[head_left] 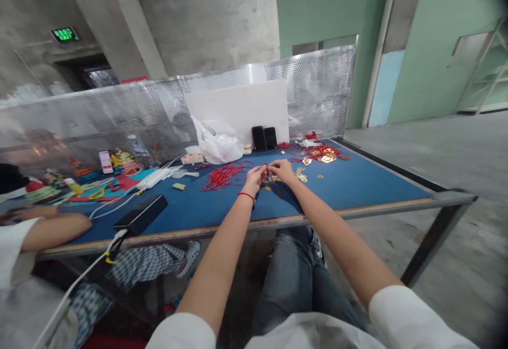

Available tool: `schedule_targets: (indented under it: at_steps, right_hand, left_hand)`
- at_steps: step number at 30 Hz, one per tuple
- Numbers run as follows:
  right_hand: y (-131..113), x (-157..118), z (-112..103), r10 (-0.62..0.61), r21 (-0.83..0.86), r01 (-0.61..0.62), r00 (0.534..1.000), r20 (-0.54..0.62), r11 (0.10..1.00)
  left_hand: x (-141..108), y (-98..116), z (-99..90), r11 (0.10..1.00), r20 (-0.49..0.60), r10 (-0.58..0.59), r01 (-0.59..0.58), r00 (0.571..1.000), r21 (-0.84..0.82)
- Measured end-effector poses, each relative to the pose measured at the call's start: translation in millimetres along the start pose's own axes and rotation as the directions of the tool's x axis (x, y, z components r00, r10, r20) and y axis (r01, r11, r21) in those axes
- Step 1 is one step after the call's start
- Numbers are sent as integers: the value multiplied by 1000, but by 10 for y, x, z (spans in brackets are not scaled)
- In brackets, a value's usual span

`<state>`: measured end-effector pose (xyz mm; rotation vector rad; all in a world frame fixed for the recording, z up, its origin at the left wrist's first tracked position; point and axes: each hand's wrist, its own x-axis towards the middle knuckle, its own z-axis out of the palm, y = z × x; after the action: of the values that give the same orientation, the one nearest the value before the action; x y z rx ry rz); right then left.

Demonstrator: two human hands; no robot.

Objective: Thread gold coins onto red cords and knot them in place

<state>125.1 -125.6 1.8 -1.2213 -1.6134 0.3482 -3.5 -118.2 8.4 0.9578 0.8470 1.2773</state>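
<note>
Above the blue tabletop, my left hand (254, 177) pinches a red cord (264, 167), with a thin red bracelet at the wrist. My right hand (282, 171) is close beside it, fingertips pressed together on the same cord. Whether a coin hangs from the cord is too small to tell. Gold coins (301, 176) lie just past my right hand. Left of my hands rests a loose pile of red cords (225, 176). Farther back at the right is a heap of gold coins with red cords (326, 154).
A white plastic bag (219, 141) and two dark phones (264, 138) stand before a white board (242, 105). Left are a black box (141, 214), a white power strip (153, 178) and coloured paper (119, 186). A co-worker's arm (55, 230) rests at the far left.
</note>
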Motion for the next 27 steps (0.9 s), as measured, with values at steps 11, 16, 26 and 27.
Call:
schedule_targets:
  at_steps: [11, 16, 26, 27]
  right_hand:
    - [-23, -24, 38, -138, -128, 143, 989, 48, 981]
    - [-25, -56, 44, -191, -266, 202, 979, 68, 943]
    - [-40, -69, 45, -222, -356, 229, 973, 63, 906]
    - [-30, -62, 49, -227, -322, 236, 972, 63, 917]
  left_hand:
    - [-11, -3, 9, 1000, -60, -8, 9, 998, 9]
    - [-8, 6, -6, 999, -72, -50, 50, 996, 0]
    - [73, -41, -32, 998, -93, -40, 35, 995, -56]
    - [86, -47, -38, 998, -89, -40, 34, 995, -60]
